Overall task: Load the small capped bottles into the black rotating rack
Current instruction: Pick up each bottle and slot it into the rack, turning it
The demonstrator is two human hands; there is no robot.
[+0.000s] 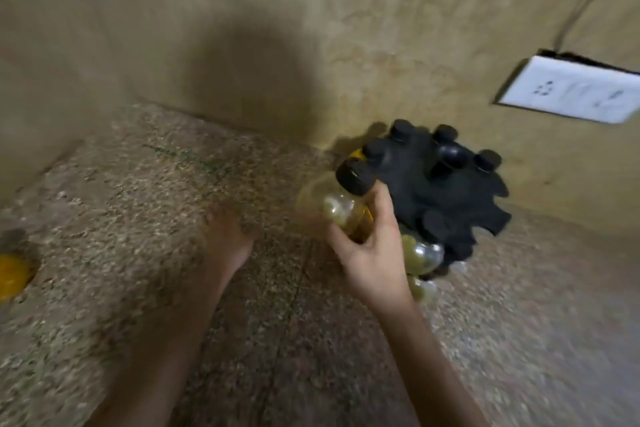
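The black rotating rack point(412, 180) stands against the wall at the right, with several black-capped bottles hanging in its notched rim. My right hand point(372, 246) is shut on a small clear bottle point(337, 208) with a black cap, held tilted just left of the rack's rim. Two more clear bottles point(420, 255) show below the rack, behind my wrist. My left hand point(227, 241) is blurred, low over the stone surface to the left, and whether it holds anything cannot be told.
The speckled stone counter point(138, 218) runs left to a wall corner. A yellow object point(12, 276) lies at the far left edge. A white wall socket plate point(571, 92) with a cable sits above and right of the rack.
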